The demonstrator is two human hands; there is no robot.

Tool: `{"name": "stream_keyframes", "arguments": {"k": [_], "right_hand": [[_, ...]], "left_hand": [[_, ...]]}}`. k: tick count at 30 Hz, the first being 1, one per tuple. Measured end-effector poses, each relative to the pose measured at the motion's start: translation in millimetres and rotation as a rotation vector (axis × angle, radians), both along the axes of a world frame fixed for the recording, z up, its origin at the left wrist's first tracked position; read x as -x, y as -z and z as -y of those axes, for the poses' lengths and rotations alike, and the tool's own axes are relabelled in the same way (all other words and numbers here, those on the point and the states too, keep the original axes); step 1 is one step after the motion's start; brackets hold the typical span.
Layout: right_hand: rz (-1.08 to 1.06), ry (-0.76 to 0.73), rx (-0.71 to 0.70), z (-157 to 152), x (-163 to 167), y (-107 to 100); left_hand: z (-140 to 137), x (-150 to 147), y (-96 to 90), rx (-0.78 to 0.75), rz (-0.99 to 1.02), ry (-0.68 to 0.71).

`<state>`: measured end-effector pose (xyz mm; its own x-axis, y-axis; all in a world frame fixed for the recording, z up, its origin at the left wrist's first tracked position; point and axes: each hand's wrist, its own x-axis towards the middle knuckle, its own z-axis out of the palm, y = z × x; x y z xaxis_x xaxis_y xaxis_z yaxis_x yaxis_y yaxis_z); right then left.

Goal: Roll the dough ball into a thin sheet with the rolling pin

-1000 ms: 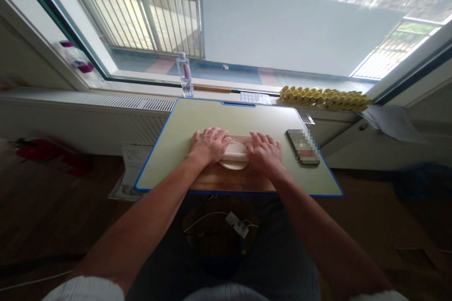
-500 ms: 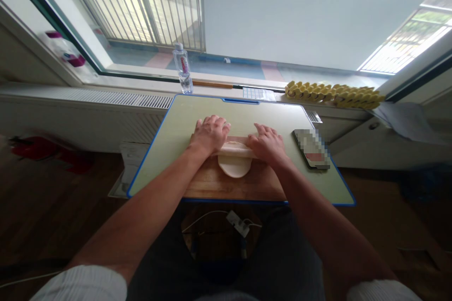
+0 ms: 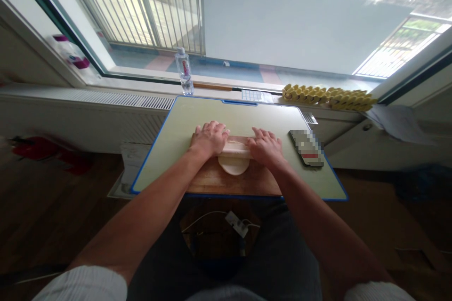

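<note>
My left hand point(image 3: 211, 138) lies over the left end of a pale rolling pin point(image 3: 234, 150), fingers curved forward across it. The right end of the pin sits beneath my right hand point(image 3: 265, 144), whose fingers reach forward over it. Between the hands, the pin presses across a flat, off-white round of dough point(image 3: 233, 166). A rounded edge of the dough shows on my side of the pin, and a thin strip shows beyond it. Under the dough is a brown wooden board point(image 3: 215, 184), partly covered by my forearms.
The wooden board rests on a pale green, blue-edged table point(image 3: 169, 150). A phone point(image 3: 306, 147) lies at its right. On the sill beyond stand a clear bottle point(image 3: 185, 73) and yellow scalloped objects point(image 3: 328, 97). A white power strip point(image 3: 236, 224) is below the table.
The rolling pin and both hands have come slightly toward me over the dough, so less dough shows on the near side. The whole view has shifted a little.
</note>
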<state>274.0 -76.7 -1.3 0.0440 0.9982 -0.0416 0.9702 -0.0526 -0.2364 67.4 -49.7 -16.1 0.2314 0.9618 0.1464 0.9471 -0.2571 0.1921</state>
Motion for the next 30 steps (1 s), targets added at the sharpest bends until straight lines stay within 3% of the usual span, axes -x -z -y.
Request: {"name": "stream_keyframes", "arguments": {"k": [17,23,30], "right_hand": [[0.099,-0.030,-0.101,55.0,4.8,0.7],[0.105,-0.029,-0.106,50.9,4.1,3.0],[0.048,0.004,-0.095,28.6,3.7,4.9]], "left_hand": [[53.8,-0.4,1.0,0.000,-0.028,-0.025],[50.7,-0.3,-0.4,0.012,-0.027,-0.032],[27.5,0.2,1.2,0.023,0.025,-0.056]]}}
